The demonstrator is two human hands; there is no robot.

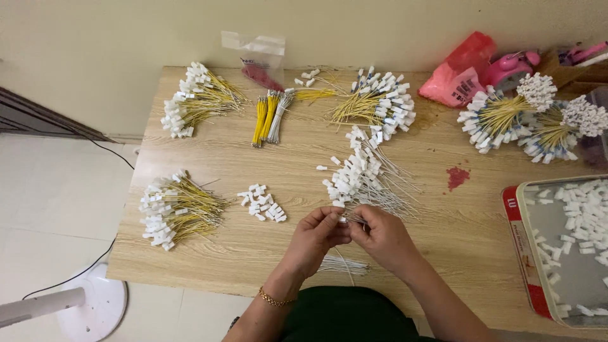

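Head view shows a wooden table (443, 253) seen from above, with a white fan base (95, 304) on the floor off its near left corner. By the far left corner lies a fan of yellow wires with white plugs (196, 98), and by the left edge nearer the person lies a second yellow bundle (174, 209). Just right of it sits a small heap of loose white plugs (261, 202). Near the far edge lie a short bunch of yellow and white wires (269, 117), a clear bag with something red (259, 63) and a third plugged yellow bundle (377, 98). At the middle of the table a pile of white wires with white plugs (364, 177) spreads toward the hands. The left hand (316, 237), a gold bracelet (275, 299) at its wrist, and the right hand (383, 237) meet just at the near end of that pile, fingers narrow, pinched together on a white plug on a thin wire (344, 220). A few bare white wires (342, 265) lie under the hands near the front edge. Toward the right edge are a red spot (457, 177), a pink bag (459, 73), two more yellow bundles (506, 117) and a tin tray (516, 247) of white plugs at the near right corner.
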